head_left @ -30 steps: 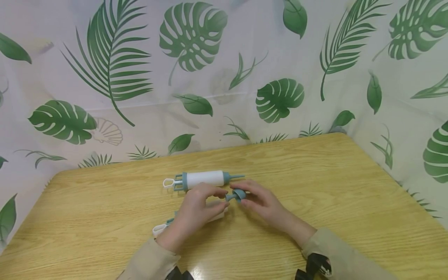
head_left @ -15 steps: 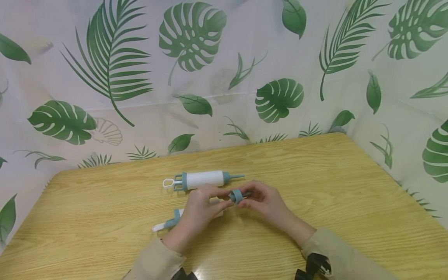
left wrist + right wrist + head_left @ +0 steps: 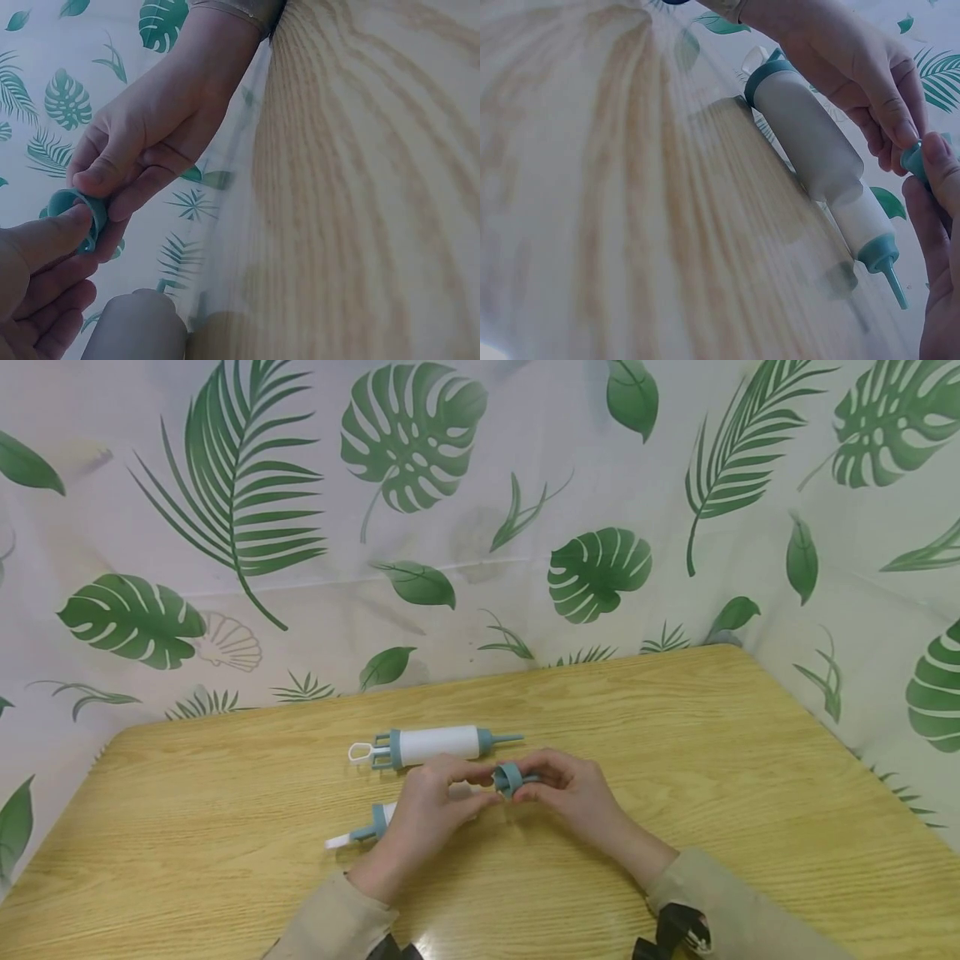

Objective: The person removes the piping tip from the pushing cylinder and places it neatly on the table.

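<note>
A teal screw cap with a narrow spout (image 3: pixel 509 780) is held off the table between both hands, its wide mouth facing left. My right hand (image 3: pixel 577 793) pinches it at the spout side. The left hand (image 3: pixel 427 802) pinches the rim, and in the left wrist view its thumb (image 3: pixel 64 232) lies at the cap's mouth. What sits inside the cap is mostly hidden by fingers. Below the left hand lies a white plunger syringe (image 3: pixel 802 124) with teal fittings and a bare front end, partly covered in the head view.
Behind the hands a second white syringe (image 3: pixel 438 743) lies on the wooden table (image 3: pixel 720 760), its teal spout pointing right and its loop handle left. A leaf-print cloth (image 3: pixel 480 552) hangs along the back and right sides.
A small teal nozzle piece in the left fingers has gone toward the cap's mouth and is now mostly hidden. The cap has turned slightly; the near syringe's handle has rolled a little.
</note>
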Tool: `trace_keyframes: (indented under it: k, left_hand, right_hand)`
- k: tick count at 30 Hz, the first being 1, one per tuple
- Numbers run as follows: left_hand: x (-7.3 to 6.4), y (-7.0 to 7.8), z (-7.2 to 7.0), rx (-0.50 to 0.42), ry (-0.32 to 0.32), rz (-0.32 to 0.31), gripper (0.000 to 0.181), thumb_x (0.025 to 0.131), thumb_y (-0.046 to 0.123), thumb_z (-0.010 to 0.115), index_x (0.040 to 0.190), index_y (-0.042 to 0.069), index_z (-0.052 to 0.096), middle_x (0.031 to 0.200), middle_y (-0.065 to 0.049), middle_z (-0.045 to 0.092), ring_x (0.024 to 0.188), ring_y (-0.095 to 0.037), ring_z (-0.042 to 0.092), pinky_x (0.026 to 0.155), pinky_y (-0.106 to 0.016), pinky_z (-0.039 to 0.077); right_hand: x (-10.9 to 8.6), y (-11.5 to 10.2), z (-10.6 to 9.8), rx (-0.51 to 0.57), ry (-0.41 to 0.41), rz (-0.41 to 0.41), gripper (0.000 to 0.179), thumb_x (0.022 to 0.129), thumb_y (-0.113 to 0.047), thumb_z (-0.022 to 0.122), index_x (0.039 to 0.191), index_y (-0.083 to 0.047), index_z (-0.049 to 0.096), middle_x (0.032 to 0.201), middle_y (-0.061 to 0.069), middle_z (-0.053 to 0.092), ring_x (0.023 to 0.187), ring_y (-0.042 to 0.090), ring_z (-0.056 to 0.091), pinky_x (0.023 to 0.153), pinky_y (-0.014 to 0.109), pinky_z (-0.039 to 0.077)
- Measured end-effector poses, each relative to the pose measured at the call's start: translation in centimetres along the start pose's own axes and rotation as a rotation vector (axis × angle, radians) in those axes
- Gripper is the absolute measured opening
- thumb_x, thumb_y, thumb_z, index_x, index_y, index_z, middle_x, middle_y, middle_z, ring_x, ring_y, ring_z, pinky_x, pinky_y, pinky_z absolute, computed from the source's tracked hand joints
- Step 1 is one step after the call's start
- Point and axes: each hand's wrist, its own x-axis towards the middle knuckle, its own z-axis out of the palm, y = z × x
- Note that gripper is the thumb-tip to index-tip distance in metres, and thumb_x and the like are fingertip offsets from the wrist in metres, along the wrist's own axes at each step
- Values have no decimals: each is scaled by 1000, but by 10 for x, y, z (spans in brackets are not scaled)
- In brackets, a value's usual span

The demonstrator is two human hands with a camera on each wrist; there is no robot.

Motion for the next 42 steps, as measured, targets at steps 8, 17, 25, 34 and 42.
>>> trace_keyframes:
  k: [8,17,25,34,42]
  left_hand:
    - [0,2,1,1,12,-11,24,75,16,81,98,9,75,93,2,71,93,-12,63,83,-30,50]
    - [-1,3,1,-7,8,-28,23,76,17,81,98,10,75,92,3,71,92,-11,62,81,-30,50]
    - [-1,3,1,-12,10,-33,21,77,14,81,96,10,74,92,2,70,92,-12,62,82,-31,50]
    - [-1,2,-1,-30,12,-66,18,78,13,80,95,12,73,92,4,69,91,-11,61,81,-34,51]
    - [-1,0,-1,-28,8,-66,20,78,13,80,95,8,71,92,1,68,90,-13,62,80,-35,52]
  right_hand:
    - [0,-1,0,6,-9,-1,22,82,1,70,102,4,64,99,16,69,88,17,69,74,31,56]
    - [-1,-1,0,7,-13,-5,22,82,1,70,103,1,65,99,9,69,87,19,68,74,32,56]
    - [-1,-1,0,8,-12,-7,24,80,1,72,104,0,65,103,10,68,93,20,67,78,33,55]
    - [0,-1,1,5,-22,-36,29,80,5,71,107,1,61,106,14,66,96,20,66,82,35,54]
    - [-2,-2,-10,-111,-56,33,36,83,-6,72,115,-6,57,113,6,63,99,19,63,85,34,52]
